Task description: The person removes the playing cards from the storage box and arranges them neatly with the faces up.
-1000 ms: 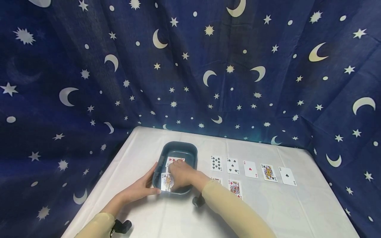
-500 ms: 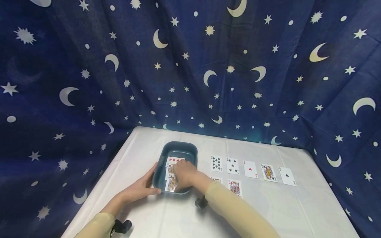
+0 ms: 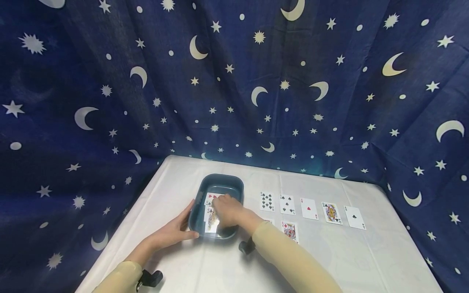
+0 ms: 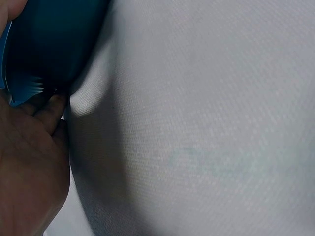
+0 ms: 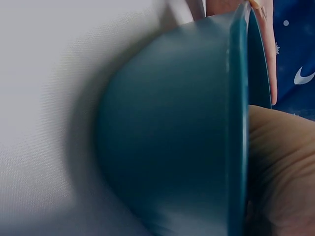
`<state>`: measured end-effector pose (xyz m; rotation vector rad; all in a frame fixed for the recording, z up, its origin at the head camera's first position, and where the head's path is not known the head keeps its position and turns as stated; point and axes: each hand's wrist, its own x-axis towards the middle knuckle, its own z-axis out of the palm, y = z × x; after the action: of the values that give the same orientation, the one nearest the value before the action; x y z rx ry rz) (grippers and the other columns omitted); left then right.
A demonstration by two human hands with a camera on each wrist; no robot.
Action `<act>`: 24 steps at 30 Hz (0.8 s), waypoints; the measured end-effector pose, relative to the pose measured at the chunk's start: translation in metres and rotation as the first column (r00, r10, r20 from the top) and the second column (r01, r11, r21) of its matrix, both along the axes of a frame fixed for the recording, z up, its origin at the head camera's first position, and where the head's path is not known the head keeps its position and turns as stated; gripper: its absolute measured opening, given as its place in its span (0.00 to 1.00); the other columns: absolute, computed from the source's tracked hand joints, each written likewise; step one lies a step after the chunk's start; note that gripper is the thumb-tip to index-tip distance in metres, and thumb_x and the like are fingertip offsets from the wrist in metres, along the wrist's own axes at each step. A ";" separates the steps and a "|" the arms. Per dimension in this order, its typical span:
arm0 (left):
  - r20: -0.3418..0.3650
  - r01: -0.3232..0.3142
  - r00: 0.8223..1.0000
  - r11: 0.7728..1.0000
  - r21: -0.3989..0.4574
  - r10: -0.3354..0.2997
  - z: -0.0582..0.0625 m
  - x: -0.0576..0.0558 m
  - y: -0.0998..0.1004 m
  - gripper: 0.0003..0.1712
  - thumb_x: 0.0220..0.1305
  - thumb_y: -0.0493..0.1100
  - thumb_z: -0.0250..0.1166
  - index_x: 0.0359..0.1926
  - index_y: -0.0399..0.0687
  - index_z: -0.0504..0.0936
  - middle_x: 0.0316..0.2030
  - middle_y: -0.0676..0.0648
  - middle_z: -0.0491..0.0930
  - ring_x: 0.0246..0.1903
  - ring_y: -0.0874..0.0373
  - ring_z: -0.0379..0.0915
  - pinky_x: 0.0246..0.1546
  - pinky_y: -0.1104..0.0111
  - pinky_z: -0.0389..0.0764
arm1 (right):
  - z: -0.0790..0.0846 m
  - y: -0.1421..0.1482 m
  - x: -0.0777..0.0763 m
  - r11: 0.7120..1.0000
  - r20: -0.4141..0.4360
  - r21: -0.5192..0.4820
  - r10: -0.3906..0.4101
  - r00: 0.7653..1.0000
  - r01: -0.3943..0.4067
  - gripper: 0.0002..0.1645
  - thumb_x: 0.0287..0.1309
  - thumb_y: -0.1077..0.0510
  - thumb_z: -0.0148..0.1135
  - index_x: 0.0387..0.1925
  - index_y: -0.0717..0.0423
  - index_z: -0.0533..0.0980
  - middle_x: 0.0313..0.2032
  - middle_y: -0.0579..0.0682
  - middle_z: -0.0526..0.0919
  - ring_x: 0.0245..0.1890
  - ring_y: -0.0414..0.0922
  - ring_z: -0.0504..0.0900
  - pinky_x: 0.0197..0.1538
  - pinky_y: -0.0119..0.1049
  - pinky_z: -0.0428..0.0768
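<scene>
A dark teal plastic tub [image 3: 228, 183] stands on the white table, seen from above in the head view. My left hand [image 3: 171, 234] grips its near left side, thumb by the rim, fingers along the outer wall. Inside the tub, my right hand [image 3: 229, 213] holds a face card [image 3: 211, 224] by its right part, which the hand covers. A red-suited card [image 3: 211, 196] lies farther back in the tub, partly hidden by that hand. The right wrist view shows the tub's outer wall [image 5: 167, 118], with the right hand's fingers out of sight.
Right of the tub, several cards lie face up in a row, from a ten of spades [image 3: 267, 202] to an ace of clubs [image 3: 354, 217]. Below them lie a red face card [image 3: 290, 232] and another card mostly hidden by the right arm. A starry blue curtain [image 3: 234, 101] hangs behind.
The face card has shifted slightly right and away from the tub's near rim, now over the other cards. The right hand has moved slightly with it; the left hand has stayed put.
</scene>
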<state>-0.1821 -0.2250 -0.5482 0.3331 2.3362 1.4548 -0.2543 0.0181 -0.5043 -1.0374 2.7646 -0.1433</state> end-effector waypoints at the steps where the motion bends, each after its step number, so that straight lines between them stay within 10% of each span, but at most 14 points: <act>1: 0.000 0.000 1.000 1.000 0.000 0.000 0.000 0.000 0.000 0.67 0.60 0.53 0.76 0.83 0.67 0.34 0.82 0.47 0.36 0.79 0.50 0.36 0.76 0.55 0.52 | 0.000 0.000 0.000 1.000 -0.008 0.005 0.006 1.000 -0.006 0.44 0.31 0.43 0.86 0.51 0.51 0.74 0.41 0.42 0.75 0.45 0.43 0.72 0.56 0.38 0.79; 24: 0.007 0.003 1.000 1.000 0.009 -0.003 0.002 0.001 0.001 0.67 0.61 0.51 0.76 0.83 0.66 0.33 0.82 0.47 0.35 0.79 0.49 0.35 0.76 0.55 0.51 | -0.004 -0.001 0.004 0.998 -0.032 0.030 0.055 0.998 -0.054 0.47 0.34 0.39 0.85 0.58 0.48 0.75 0.47 0.44 0.77 0.48 0.43 0.71 0.57 0.39 0.77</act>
<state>-0.1816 -0.2242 -0.5464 0.3328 2.3232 1.4634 -0.2505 0.0172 -0.5079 -1.1166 2.7562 -0.0794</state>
